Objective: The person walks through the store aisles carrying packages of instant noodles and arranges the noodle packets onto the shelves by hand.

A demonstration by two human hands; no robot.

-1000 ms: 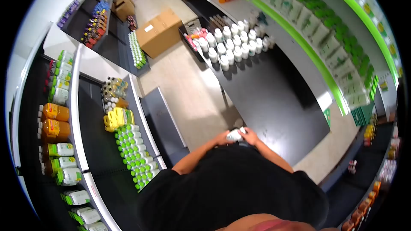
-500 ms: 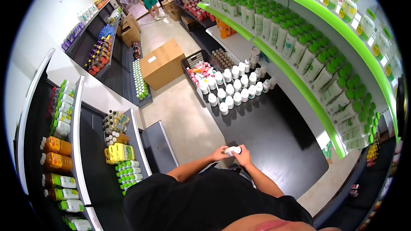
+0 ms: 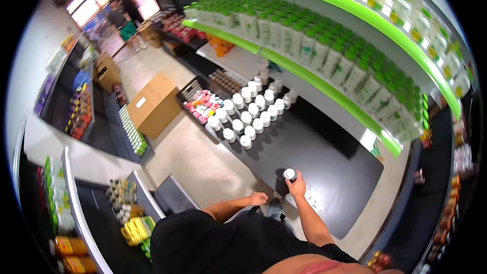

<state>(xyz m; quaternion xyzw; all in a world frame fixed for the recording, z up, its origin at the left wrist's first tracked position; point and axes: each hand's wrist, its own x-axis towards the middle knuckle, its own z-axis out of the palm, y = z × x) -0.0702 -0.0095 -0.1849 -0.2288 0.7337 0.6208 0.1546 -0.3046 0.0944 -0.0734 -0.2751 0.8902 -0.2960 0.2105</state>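
Observation:
My right hand (image 3: 297,185) is wrapped round a white-capped bottle (image 3: 289,174) over the near part of the black table (image 3: 324,193). Off the table's left edge, my left hand (image 3: 258,199) hangs in front of my body, away from the bottle, its fingers small and partly curled. Further back on the table, several white bottles (image 3: 253,110) stand upright in rows. Beside them is a black basket (image 3: 188,93) with red and white packages inside.
Green-edged shelves (image 3: 314,66) with green-capped bottles run along the right. A cardboard box (image 3: 155,105) sits on the floor beyond the table. Shelves with yellow jugs (image 3: 137,230) are at the left. Two people (image 3: 123,20) stand far back.
My left hand has let go of the bottle and moved apart from it. My right hand has brought the bottle over the table, now upright. The view has turned to the right.

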